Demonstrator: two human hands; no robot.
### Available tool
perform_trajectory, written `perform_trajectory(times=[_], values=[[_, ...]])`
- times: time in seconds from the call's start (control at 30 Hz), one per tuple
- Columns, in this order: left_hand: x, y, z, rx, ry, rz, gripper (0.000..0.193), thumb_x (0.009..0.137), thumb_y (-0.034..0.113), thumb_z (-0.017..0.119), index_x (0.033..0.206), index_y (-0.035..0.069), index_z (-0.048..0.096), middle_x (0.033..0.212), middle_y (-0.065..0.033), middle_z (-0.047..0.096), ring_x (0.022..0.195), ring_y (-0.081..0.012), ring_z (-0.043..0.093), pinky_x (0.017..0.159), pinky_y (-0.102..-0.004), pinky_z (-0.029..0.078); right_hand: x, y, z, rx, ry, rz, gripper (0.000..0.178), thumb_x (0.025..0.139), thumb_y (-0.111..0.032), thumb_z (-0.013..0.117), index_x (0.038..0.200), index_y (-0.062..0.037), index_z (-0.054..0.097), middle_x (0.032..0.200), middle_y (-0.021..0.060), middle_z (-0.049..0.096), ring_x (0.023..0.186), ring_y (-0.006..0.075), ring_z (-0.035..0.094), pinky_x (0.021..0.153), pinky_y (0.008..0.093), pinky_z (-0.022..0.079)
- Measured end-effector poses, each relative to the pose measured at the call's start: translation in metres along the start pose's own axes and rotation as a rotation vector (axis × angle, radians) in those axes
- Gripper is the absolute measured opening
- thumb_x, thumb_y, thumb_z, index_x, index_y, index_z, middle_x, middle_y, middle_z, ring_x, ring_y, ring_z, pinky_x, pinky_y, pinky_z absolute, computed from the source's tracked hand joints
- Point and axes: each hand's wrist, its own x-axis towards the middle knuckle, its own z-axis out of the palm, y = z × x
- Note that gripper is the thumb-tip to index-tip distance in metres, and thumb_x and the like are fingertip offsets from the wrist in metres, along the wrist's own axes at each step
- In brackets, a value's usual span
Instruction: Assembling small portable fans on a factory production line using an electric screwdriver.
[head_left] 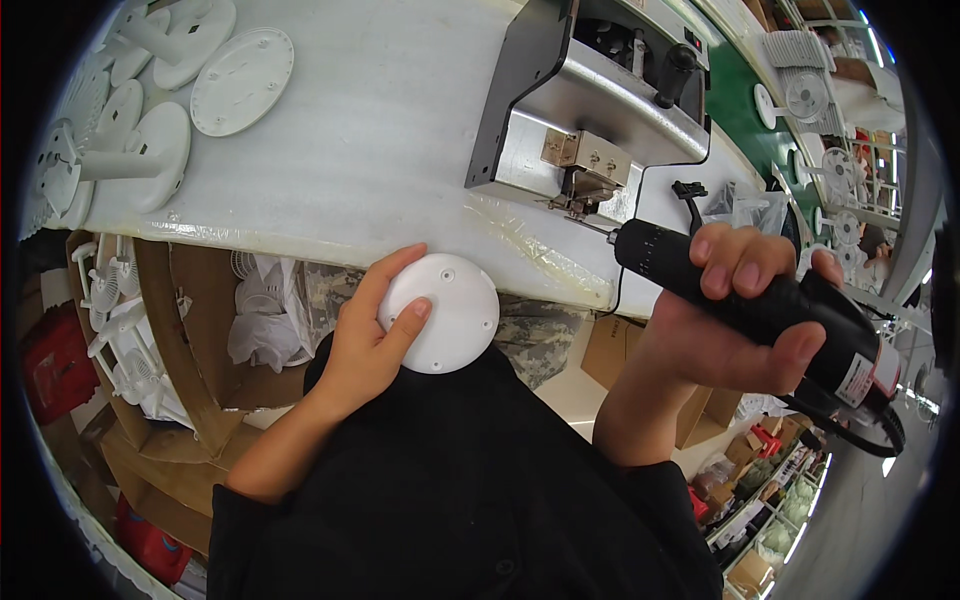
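Observation:
My left hand grips a round white plastic base by its left side, thumb on the flat face. Small screw holes sit near its rim. The base is in front of me at the table's near edge. In my right hand is a black electric screwdriver, fingers wrapped round its body and a cord at its back end. Its bit points left to the front of a metal screw feeder. Whether the tip touches the feeder's outlet or carries a screw is too small to tell.
White fan stands and round bases crowd the table's far left, with one loose white disc beside them. Below the table edge at left, cardboard boxes hold white fan parts. Clear plastic bags lie right of the feeder.

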Motion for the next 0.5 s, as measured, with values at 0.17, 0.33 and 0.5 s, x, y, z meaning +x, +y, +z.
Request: perform_trajectory(times=[0.17, 0.33, 0.5], values=[[-0.001, 0.001, 0.0, -0.002, 0.011, -0.004, 0.045, 0.092, 0.011, 0.056, 0.136, 0.004, 0.047, 0.13, -0.0168, 0.056, 0.111, -0.0279, 0.057, 0.096, -0.0355, 0.044, -0.008, -0.008, 0.004, -0.045, 0.013, 0.007, 0.054, 0.089, -0.046, 0.054, 0.13, -0.0118, 0.045, 0.076, 0.0054, 0.057, 0.055, 0.0151, 0.052, 0.061, 0.0334, 0.046], [0.0, 0.0, 0.0, -0.006, 0.012, -0.008, 0.045, 0.092, 0.011, 0.056, 0.135, 0.003, 0.047, 0.13, -0.0168, 0.055, 0.113, -0.0279, 0.056, 0.097, -0.0353, 0.044, -0.015, -0.016, 0.0, -0.147, 0.012, 0.087, 0.053, 0.088, -0.047, 0.052, 0.128, -0.0124, 0.048, 0.074, 0.0019, 0.054, 0.056, 0.0122, 0.05, 0.061, 0.0317, 0.043], [0.001, -0.002, -0.001, 0.008, 0.011, 0.026, 0.045, 0.092, 0.011, 0.056, 0.135, 0.003, 0.047, 0.131, -0.0169, 0.055, 0.113, -0.0277, 0.056, 0.097, -0.035, 0.043, -0.011, -0.026, -0.002, -0.008, 0.073, 0.007, 0.057, 0.09, -0.048, 0.052, 0.133, -0.0111, 0.044, 0.075, 0.004, 0.055, 0.056, 0.0135, 0.051, 0.062, 0.0329, 0.046]])
